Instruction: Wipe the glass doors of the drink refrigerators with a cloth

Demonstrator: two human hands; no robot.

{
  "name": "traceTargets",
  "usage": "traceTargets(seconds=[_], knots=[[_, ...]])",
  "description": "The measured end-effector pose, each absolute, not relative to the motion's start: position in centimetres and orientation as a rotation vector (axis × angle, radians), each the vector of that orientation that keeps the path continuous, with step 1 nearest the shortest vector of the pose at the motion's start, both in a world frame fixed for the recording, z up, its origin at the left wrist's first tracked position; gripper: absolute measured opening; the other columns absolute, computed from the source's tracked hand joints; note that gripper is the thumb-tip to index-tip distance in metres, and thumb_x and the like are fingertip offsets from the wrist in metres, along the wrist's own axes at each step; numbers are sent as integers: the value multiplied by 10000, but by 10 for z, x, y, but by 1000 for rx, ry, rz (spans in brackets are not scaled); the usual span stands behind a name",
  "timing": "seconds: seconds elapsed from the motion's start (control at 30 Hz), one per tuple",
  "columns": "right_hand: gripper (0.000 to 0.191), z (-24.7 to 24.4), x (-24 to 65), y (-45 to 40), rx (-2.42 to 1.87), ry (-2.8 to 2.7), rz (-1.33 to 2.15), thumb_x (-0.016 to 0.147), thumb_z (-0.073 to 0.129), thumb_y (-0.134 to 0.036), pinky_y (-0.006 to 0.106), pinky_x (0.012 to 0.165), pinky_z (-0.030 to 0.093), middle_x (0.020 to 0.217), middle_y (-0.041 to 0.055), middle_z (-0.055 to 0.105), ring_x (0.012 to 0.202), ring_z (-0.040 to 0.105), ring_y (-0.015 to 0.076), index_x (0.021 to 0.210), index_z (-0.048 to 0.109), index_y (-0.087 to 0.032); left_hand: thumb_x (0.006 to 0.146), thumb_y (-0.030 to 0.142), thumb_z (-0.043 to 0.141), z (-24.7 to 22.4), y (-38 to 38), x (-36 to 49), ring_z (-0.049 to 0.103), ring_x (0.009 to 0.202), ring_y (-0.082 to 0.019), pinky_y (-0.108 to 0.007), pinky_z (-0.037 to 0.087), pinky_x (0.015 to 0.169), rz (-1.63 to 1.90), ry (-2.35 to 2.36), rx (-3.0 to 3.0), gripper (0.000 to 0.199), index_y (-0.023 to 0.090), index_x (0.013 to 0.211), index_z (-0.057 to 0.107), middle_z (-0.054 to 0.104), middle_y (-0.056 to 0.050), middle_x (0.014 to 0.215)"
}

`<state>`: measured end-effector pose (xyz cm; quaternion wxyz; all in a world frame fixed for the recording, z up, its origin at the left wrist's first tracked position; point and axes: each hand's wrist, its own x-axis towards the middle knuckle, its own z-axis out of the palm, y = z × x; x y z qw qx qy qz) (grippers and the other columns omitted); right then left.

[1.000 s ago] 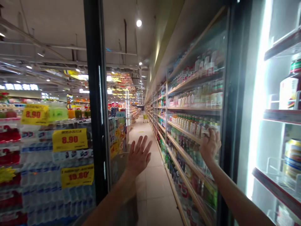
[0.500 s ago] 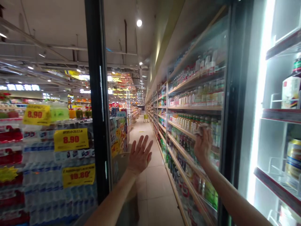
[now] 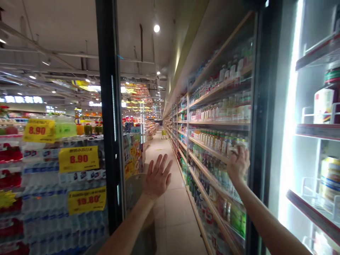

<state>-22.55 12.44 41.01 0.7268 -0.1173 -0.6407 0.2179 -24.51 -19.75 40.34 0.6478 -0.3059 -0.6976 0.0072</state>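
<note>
A glass cooler door with a dark frame stands open in front of me, and the aisle shows through its pane. My left hand lies flat against the glass near the middle, fingers spread, holding nothing. Higher and to the right, my right hand is closed on a crumpled, pale cloth held up at the pane, near the right side of the door frame. The fingers partly hide the cloth, and motion blurs it.
Lit cooler shelves with bottles and cans are close on my right. Through the glass, long drink shelves run along the aisle, with a green cart far off. Stacked bottle packs with yellow price signs stand at left.
My right hand has moved right across the glass with the cloth, toward the frame. My left hand stays in nearly the same place on the pane. The view has shifted slightly.
</note>
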Motion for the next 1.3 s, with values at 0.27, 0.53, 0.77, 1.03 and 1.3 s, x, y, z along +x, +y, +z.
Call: traceTargets(seconds=[0.27, 0.53, 0.77, 1.03, 1.3], knots=[[408, 385, -224, 86, 168, -1611, 46, 824, 426, -213, 534, 1059, 234, 1382, 122, 419, 1331, 303, 262, 1226, 493, -214, 871, 295, 444, 404, -198, -249, 173, 1377, -209, -420, 107, 1135, -2, -1619, -701, 517, 236, 1375, 344, 371, -73, 1418], [433, 385, -221, 71, 112, -1639, 128, 826, 408, -213, 529, 1057, 243, 1418, 126, 365, 1353, 250, 274, 1253, 473, -201, 860, 291, 458, 402, -198, -253, 156, 1382, -202, -423, 99, 1136, -23, -1613, -702, 516, 240, 1365, 359, 371, -68, 1420], [428, 383, -222, 109, -172, -1525, 328, 830, 373, -245, 556, 1027, 265, 1393, 161, 388, 1314, 318, 301, 1230, 504, -167, 859, 278, 449, 402, -197, -252, 129, 1388, -200, -425, 91, 1137, -11, -1605, -702, 491, 222, 1344, 395, 390, -76, 1410], [424, 370, -224, 63, 198, -1654, 93, 813, 437, -211, 519, 1061, 240, 1425, 106, 364, 1348, 264, 271, 1233, 498, -224, 864, 287, 447, 402, -198, -252, 137, 1387, -201, -422, 104, 1136, -11, -1592, -701, 507, 224, 1361, 367, 386, -73, 1413], [454, 376, -221, 98, -172, -1479, 285, 844, 397, -217, 577, 1004, 290, 1425, 184, 338, 1330, 291, 313, 1293, 440, -167, 859, 284, 448, 403, -196, -248, 132, 1388, -208, -431, 97, 1138, 10, -1599, -702, 507, 214, 1356, 376, 384, -76, 1414]])
